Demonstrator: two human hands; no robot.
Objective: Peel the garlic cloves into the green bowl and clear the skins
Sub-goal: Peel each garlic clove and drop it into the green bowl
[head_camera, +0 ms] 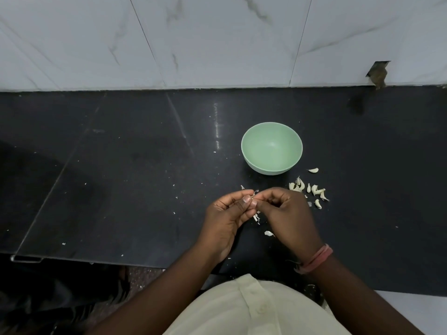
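The green bowl (pixel 271 148) stands on the black counter, and nothing shows inside it. In front of it my left hand (pixel 227 218) and my right hand (pixel 285 215) meet, both pinching one small garlic clove (pixel 253 195) that is mostly hidden between the fingertips. A cluster of several unpeeled cloves (pixel 312 191) lies just right of my right hand, with one more clove (pixel 313 170) near the bowl's right side. Loose skins (pixel 257 217) hang or lie under my hands, and another piece of skin (pixel 269 233) rests on the counter below them.
The black counter (pixel 145 177) carries small white flecks of skin. A marble-tiled wall (pixel 217 39) rises behind it. The counter's front edge runs along the lower left, with a metal bar (pixel 26 258) below it. A pink band circles my right wrist.
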